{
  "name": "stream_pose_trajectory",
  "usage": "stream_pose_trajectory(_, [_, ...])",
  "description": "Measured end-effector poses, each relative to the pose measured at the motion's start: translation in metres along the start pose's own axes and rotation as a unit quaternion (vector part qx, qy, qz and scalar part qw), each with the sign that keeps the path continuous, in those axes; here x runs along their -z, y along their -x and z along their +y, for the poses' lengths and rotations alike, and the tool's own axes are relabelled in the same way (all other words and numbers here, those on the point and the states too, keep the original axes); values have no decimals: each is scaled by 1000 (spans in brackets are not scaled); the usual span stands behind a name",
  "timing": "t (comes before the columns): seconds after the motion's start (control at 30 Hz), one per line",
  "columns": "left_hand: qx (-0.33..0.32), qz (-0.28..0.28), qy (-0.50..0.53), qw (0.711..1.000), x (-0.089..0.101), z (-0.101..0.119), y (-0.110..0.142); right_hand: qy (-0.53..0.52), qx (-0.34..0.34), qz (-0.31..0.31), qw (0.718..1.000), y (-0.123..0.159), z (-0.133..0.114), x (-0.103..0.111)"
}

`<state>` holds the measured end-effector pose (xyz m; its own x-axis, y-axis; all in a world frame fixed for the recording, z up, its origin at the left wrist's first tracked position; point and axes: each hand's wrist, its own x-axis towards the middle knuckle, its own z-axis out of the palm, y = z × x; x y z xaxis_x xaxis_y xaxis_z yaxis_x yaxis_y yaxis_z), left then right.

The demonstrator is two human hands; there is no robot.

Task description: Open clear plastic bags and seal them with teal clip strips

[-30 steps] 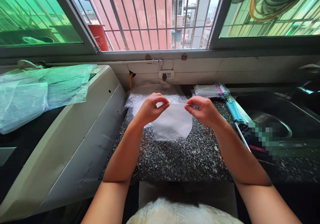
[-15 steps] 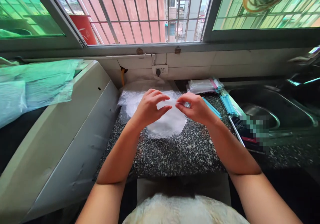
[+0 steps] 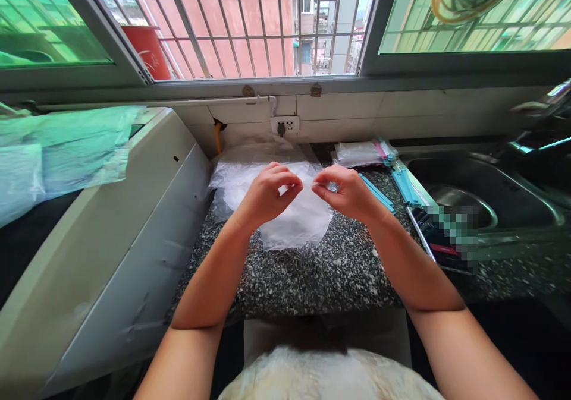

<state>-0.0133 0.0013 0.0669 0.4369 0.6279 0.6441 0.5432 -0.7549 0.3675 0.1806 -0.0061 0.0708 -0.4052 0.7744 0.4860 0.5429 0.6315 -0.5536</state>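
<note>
A small clear plastic bag (image 3: 298, 224) hangs over the speckled granite counter (image 3: 312, 275), its lower edge touching the stone. My left hand (image 3: 266, 193) pinches the bag's top edge between thumb and fingers. My right hand (image 3: 347, 192) pinches the same edge a short gap to the right. Both hands are closed on the rim. Behind the bag lies a pile of more clear plastic (image 3: 241, 174) against the wall.
A white appliance (image 3: 111, 251) with plastic sheeting on top fills the left. Blue sealing strips (image 3: 404, 186) and a packet of bags (image 3: 359, 152) lie by a steel sink (image 3: 482, 192) on the right. A wall socket (image 3: 284, 128) sits under the barred window.
My hands have drawn closer together along the bag's top edge, and the bag has sagged a little. The view also shifted slightly to the right.
</note>
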Motion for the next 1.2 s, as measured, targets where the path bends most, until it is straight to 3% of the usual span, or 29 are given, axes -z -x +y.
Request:
stream_pose_trajectory(0.4, [-41,19,-17,999,-1,-2,1,0,28,23,999,0,3,1])
stream_pose_trajectory(0.8, [-38,18,-33,999,2,-1,1,-2,-3,29,1000,0,5,3])
stream_pose_trajectory(1.2, [-32,9,-29,999,3,0,1,0,10,35,999,0,6,3])
